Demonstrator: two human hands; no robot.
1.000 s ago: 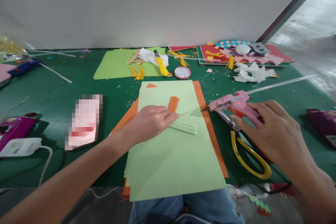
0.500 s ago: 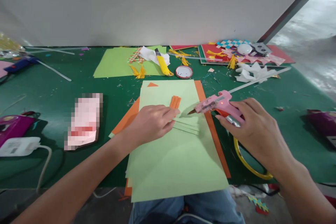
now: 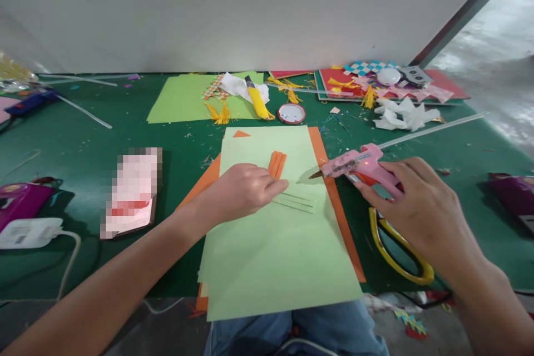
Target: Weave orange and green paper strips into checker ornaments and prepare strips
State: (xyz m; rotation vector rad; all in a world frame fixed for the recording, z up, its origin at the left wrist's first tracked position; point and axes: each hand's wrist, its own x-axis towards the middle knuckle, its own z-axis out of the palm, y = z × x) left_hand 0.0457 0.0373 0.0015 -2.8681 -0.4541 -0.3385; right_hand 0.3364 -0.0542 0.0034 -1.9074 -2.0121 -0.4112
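Right hand (image 3: 429,217) wrapped round pink glue gun (image 3: 354,163), near right edge of green paper (image 3: 279,261). Left hand (image 3: 244,192), fingers curled, at orange strips (image 3: 277,164) and green strips (image 3: 297,202) on paper; can't tell if pinching.

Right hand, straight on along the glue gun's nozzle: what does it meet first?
Probably the left hand, on its thumb side. Depth is unclear: if the pink glue gun in the right hand points lower than it looks, the pale green strips may come first.
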